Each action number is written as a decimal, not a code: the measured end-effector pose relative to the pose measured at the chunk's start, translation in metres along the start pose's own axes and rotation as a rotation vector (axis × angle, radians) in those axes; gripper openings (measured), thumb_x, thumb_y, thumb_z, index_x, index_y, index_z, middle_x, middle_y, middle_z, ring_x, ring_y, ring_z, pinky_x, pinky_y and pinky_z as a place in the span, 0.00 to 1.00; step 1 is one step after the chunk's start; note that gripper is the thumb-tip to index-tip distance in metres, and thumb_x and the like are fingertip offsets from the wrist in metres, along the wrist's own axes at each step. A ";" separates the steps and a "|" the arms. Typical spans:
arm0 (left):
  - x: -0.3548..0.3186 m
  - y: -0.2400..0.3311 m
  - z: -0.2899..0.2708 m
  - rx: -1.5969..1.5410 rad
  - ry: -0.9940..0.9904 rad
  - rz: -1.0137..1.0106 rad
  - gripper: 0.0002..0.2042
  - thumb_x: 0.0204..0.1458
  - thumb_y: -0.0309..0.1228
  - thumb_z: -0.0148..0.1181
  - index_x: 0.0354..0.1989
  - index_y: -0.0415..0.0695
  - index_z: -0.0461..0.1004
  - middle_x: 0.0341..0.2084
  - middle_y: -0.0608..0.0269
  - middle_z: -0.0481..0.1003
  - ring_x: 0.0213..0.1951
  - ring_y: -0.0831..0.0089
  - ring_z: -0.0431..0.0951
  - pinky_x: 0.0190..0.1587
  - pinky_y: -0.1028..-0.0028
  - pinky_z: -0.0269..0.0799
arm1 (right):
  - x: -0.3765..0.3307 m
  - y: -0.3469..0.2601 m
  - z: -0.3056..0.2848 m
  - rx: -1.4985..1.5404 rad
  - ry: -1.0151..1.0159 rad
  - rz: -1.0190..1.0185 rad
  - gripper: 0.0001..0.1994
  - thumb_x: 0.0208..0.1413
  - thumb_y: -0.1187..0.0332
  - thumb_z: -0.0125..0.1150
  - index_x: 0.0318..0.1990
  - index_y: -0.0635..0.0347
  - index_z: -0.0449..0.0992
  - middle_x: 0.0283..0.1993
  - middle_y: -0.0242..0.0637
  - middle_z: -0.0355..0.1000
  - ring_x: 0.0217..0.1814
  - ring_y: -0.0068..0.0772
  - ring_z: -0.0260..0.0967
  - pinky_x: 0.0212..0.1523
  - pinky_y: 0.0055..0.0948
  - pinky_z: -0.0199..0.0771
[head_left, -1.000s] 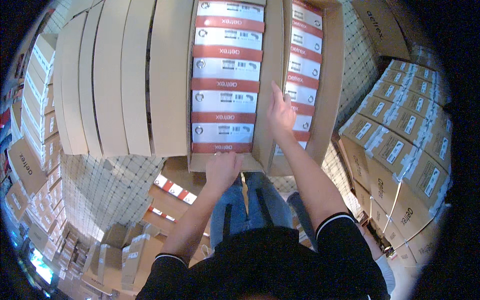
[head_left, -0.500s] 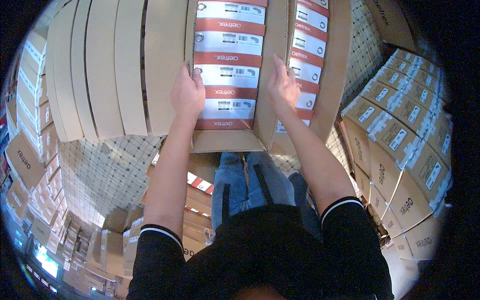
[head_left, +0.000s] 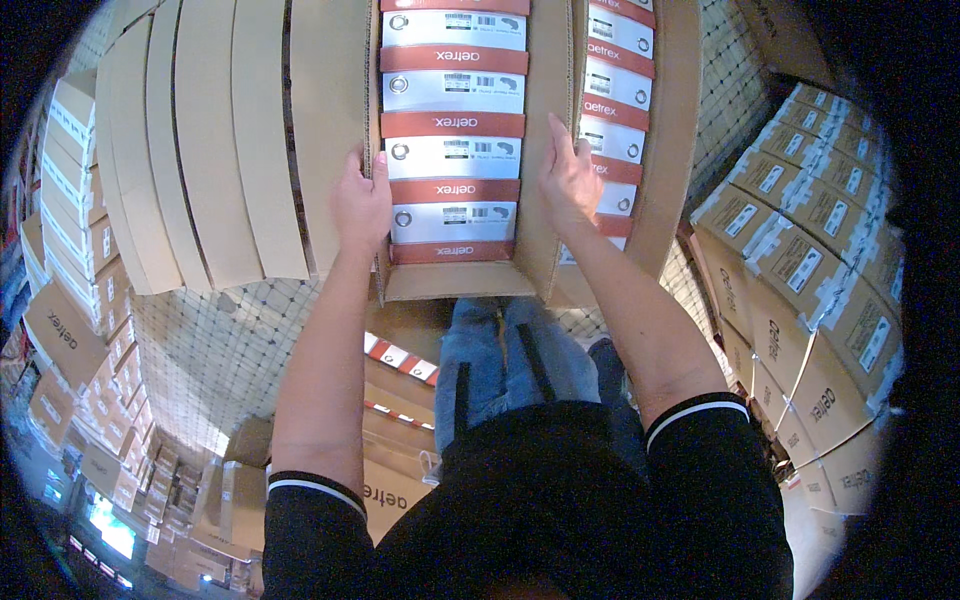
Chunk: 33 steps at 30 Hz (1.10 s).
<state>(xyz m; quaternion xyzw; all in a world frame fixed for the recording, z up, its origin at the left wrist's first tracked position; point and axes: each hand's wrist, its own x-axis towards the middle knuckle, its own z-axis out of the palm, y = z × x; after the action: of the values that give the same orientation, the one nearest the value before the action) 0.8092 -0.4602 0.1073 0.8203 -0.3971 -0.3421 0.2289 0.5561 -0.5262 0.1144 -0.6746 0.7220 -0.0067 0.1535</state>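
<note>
In front of me stands an open cardboard carton with a column of white shoe boxes with red bands inside. My left hand is closed over the carton's left wall, thumb on the inner side and fingers hidden outside. On the opposite wall, my right hand has its index finger stretched along the cardboard and the others curled over the edge. A second open carton stands directly to the right, holding similar shoe boxes.
Several plain cardboard panels stand in a row at left. Stacked sealed cartons fill the right side, some tied with straps. Another open carton sits low beside my legs. More carton stacks and a lit screen are at far left.
My left hand has moved slightly left and down, and the carton's left wall leans further outward with it. The right hand keeps nearly the same place. The view has shifted a little.
</note>
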 end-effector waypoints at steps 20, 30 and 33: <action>-0.001 0.004 0.003 -0.078 0.049 0.045 0.23 0.61 0.44 0.49 0.58 0.40 0.68 0.45 0.43 0.77 0.48 0.50 0.77 0.52 0.58 0.69 | 0.003 -0.004 0.002 -0.045 -0.085 0.095 0.23 0.61 0.59 0.48 0.64 0.25 0.60 0.45 0.48 0.69 0.33 0.55 0.76 0.33 0.50 0.78; -0.001 0.014 -0.001 0.052 0.021 0.021 0.21 0.62 0.41 0.48 0.57 0.40 0.68 0.45 0.43 0.76 0.47 0.47 0.77 0.50 0.57 0.70 | -0.001 -0.006 -0.003 -0.018 -0.013 0.001 0.23 0.60 0.61 0.50 0.64 0.31 0.62 0.41 0.46 0.67 0.30 0.54 0.75 0.30 0.49 0.78; -0.001 0.012 0.001 0.072 0.061 0.056 0.21 0.62 0.41 0.47 0.57 0.40 0.67 0.46 0.43 0.76 0.48 0.47 0.77 0.51 0.56 0.69 | -0.001 -0.006 -0.004 -0.014 -0.017 -0.006 0.22 0.60 0.62 0.51 0.62 0.34 0.64 0.40 0.46 0.67 0.30 0.54 0.74 0.29 0.50 0.77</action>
<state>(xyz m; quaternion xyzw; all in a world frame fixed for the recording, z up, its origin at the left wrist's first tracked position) 0.8019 -0.4661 0.1144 0.8266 -0.4247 -0.2958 0.2209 0.5607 -0.5262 0.1199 -0.6779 0.7187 0.0039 0.1548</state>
